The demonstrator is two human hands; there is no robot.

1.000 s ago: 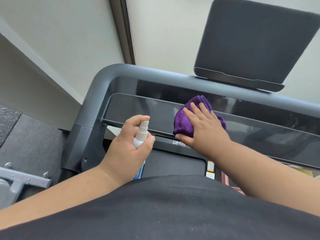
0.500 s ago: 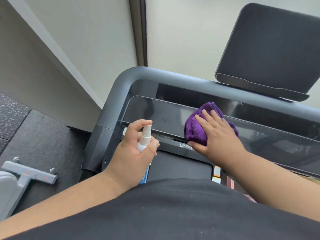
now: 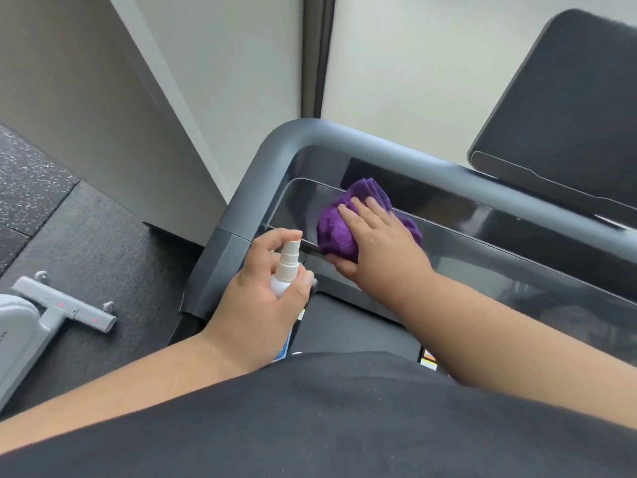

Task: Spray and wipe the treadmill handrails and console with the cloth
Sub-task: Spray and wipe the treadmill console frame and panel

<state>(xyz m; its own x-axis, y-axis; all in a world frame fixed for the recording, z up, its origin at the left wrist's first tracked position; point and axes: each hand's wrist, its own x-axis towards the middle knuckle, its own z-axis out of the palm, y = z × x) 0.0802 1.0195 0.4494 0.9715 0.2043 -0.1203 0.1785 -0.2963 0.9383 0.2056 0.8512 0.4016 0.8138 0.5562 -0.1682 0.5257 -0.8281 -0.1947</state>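
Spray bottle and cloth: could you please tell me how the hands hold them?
Left hand grips spray bottle round its body; right hand presses purple cloth.

Soft, even daylight filled the scene, brightest on the pale wall [image 3: 396, 63]. The glossy console panel [image 3: 517, 270] carried dull reflections. Wide-angle distortion bent straight lines toward the edges. Slight motion blur smeared the handrail [image 3: 448, 167] and the wall's dark strip [image 3: 317, 53].

Single head-worn wide-angle view. Looks forward and steeply down over wearer's torso [image 3: 310, 419] at treadmill console [image 3: 482, 243], close range. View tilted; floor [image 3: 86, 236] at left, wall [image 3: 241, 63] above. No second view.
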